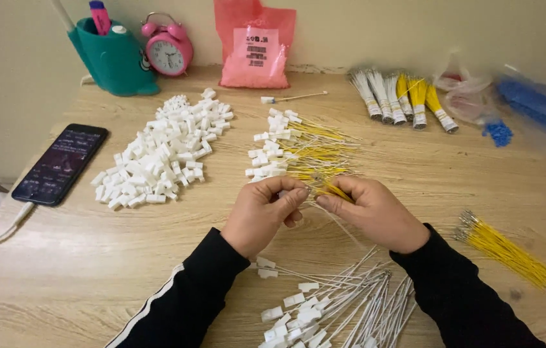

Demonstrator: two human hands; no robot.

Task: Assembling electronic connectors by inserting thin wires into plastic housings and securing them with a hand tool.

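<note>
A pale wooden table (pixel 92 258) stands against a cream wall, a heap of white connectors (pixel 163 151) on it. Right of that heap, the left hand (pixel 263 216) and right hand (pixel 373 212) together pinch a yellow wire (pixel 332 188) between their fingertips.

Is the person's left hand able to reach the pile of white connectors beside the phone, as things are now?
Probably yes. The left hand is pinching a small piece, but only bare table lies between it and the white connector pile, with nothing blocking.

Wood table (pixel 92 258) w/ white connector pile (pixel 160 151), phone (pixel 60 164), yellow wires (pixel 508 248), pink bag (pixel 253 48).
</note>
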